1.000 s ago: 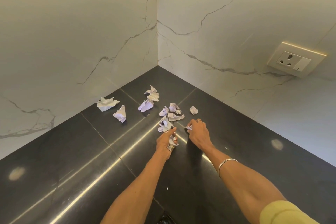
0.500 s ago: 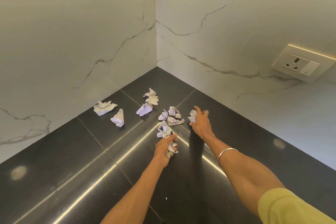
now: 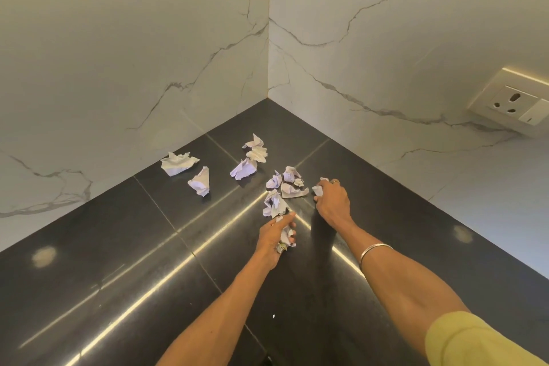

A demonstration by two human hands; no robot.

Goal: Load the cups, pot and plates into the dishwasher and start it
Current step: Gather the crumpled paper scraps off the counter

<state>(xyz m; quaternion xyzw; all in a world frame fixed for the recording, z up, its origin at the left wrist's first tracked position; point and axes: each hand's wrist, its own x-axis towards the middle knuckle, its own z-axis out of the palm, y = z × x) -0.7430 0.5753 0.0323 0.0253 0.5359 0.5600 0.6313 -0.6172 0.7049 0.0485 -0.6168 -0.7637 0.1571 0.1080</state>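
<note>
No cups, pot, plates or dishwasher are in view. Several crumpled white paper scraps [image 3: 280, 183] lie on a black stone countertop [image 3: 118, 261] near its inner corner. My left hand [image 3: 274, 236] is closed around a wad of crumpled paper [image 3: 285, 235] close to the scraps. My right hand [image 3: 331, 200], with a ring and a bracelet on the wrist, rests fingers down over one small paper ball [image 3: 318, 189] at the right end of the cluster, its fingers curled on it.
White marble-look walls [image 3: 148, 53] meet in a corner behind the counter. A wall socket with a switch [image 3: 511, 104] sits on the right wall. More paper scraps [image 3: 179, 163] lie further left on the counter.
My right hand reached forward from the scraps in front of it to the small paper ball on the right and closed over it. My left hand stayed put with its wad.
</note>
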